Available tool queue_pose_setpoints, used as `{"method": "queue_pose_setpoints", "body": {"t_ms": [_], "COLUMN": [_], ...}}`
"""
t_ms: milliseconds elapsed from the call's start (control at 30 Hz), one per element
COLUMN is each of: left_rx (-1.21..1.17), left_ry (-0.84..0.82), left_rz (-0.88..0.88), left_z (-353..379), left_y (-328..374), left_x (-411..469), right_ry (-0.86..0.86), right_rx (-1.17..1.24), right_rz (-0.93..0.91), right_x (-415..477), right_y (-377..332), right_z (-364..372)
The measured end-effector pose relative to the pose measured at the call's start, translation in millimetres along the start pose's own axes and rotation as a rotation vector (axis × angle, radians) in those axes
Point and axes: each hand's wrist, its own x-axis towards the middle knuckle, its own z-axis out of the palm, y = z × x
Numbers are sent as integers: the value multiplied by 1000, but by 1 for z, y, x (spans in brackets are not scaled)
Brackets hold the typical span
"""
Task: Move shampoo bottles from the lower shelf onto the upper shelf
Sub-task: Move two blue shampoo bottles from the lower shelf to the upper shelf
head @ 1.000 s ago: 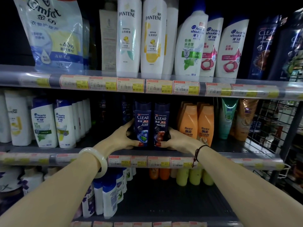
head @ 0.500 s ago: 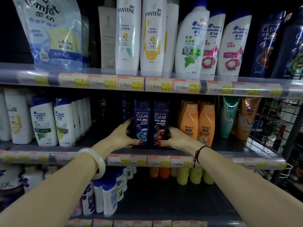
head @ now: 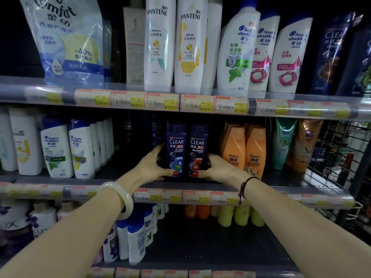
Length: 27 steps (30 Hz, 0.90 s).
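Observation:
Two dark blue Clear shampoo bottles stand side by side at the front of the lower shelf (head: 291, 178). My left hand (head: 152, 167) grips the left Clear bottle (head: 176, 149), thumb on its front near the base. My right hand (head: 218, 169) grips the right Clear bottle (head: 198, 149) the same way. Both bottles are upright and rest on the shelf. Above them runs the upper shelf (head: 36, 85), its front rail covered in price tags.
The upper shelf holds a Comfort refill pouch (head: 66, 41), white Pantene bottles (head: 174, 43), Head & Shoulders bottles (head: 261, 53) and dark Clear bottles (head: 337, 53). Orange Rejoice bottles (head: 243, 151) stand right of my hands, white Head & Shoulders bottles (head: 68, 151) to the left. A wire rack (head: 345, 157) is at the far right.
Both hands stay on the two Clear bottles, which remain on the lower shelf. Only the view has shifted slightly.

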Motion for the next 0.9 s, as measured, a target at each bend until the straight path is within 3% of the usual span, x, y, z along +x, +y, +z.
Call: {"method": "queue_pose_setpoints", "body": {"t_ms": [667, 900], "left_rx": [94, 446], "left_ry": [54, 17], "left_rz": [13, -48], "left_z": [3, -2], "left_y": [-1, 15], "left_x": [-3, -18], "right_ry": [34, 70], "right_rx": [-131, -261], "right_rz": [26, 61], "right_x": [-3, -19], "right_y": [-4, -13], "right_z": [6, 2]}}
